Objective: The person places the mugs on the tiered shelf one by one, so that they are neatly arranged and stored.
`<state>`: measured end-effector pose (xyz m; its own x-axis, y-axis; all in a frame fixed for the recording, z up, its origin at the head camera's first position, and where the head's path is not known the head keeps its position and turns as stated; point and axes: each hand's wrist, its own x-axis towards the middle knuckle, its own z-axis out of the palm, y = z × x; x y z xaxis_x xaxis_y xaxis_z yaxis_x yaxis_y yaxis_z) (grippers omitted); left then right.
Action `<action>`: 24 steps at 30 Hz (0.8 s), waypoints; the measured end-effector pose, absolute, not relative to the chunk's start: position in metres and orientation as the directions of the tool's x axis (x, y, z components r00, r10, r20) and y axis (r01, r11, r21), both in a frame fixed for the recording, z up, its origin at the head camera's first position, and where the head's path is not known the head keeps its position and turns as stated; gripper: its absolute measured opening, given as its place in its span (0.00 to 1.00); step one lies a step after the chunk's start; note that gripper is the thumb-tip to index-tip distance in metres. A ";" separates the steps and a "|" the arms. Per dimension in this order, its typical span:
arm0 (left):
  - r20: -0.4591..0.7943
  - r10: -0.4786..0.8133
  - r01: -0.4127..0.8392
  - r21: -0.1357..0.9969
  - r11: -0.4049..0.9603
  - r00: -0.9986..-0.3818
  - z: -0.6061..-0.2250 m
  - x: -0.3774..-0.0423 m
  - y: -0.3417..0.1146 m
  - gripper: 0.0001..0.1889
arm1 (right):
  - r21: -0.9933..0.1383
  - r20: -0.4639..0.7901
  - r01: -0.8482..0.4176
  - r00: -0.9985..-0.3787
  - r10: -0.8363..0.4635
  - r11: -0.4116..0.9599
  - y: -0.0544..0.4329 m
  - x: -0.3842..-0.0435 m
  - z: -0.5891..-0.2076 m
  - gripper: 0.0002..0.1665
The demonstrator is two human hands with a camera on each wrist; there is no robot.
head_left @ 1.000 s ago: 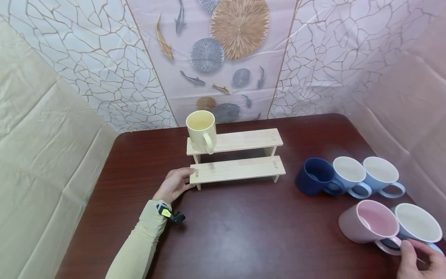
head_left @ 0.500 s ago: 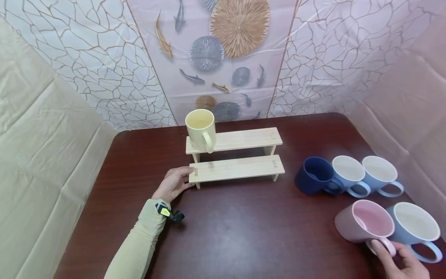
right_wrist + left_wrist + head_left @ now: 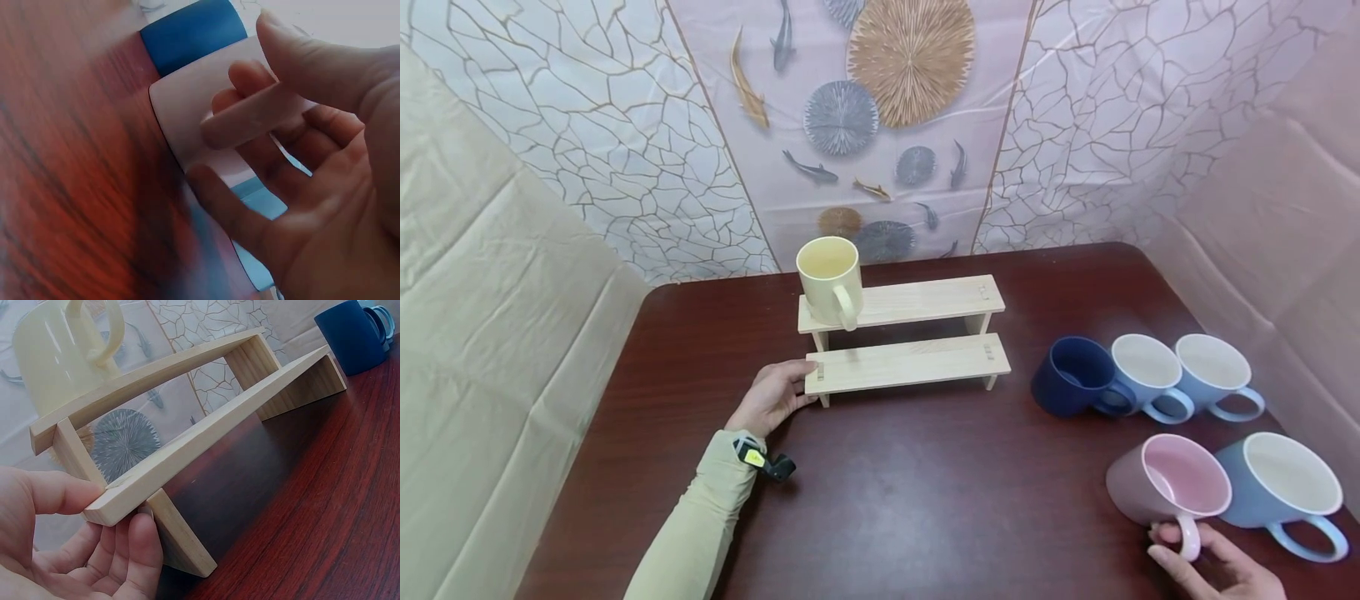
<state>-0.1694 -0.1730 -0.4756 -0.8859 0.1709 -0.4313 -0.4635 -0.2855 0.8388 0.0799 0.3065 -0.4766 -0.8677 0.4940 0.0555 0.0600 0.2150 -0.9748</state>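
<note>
My left hand (image 3: 772, 393) pinches the left end of the lower step of a pale two-step wooden rack (image 3: 910, 364), thumb on top and fingers beneath, as the left wrist view shows. A yellow mug (image 3: 831, 287) stands upright on the left end of the upper step. At the lower right, my right hand (image 3: 1225, 571) holds a pink mug (image 3: 1129, 483) by its handle; in the right wrist view, fingers (image 3: 250, 150) pass through the handle. The mug sits upright, and whether its base touches the table cannot be told. Just right of it stands a large light-blue mug (image 3: 1240, 492).
Behind the pink mug, a dark blue mug (image 3: 1060, 383) and two light-blue mugs (image 3: 1138, 387) stand in a row, close together. The dark red-brown table (image 3: 880, 492) meets patterned cloth at the back (image 3: 1075, 167) and plain cloth sides.
My right hand has shifted left with the pink mug, opening a little distance from the right edge. Its fingers have moved through the handle. My left hand keeps its hold on the rack.
</note>
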 end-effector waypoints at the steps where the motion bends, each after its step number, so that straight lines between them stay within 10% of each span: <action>1: -0.432 0.171 -0.464 0.839 -0.284 -0.886 -0.476 -0.169 -0.173 0.15 | -0.972 0.081 0.038 -0.875 0.478 0.233 0.307 0.081 -0.478 0.14; 15: -0.429 0.176 -0.462 0.842 -0.279 -0.886 -0.475 -0.167 -0.172 0.16 | -0.912 0.206 -0.038 -0.903 0.378 0.409 0.318 0.086 -0.487 0.14; 24: -0.421 0.179 -0.457 0.843 -0.284 -0.889 -0.474 -0.168 -0.173 0.14 | -0.860 0.480 -0.506 -0.847 0.227 -0.070 0.332 0.083 -0.509 0.13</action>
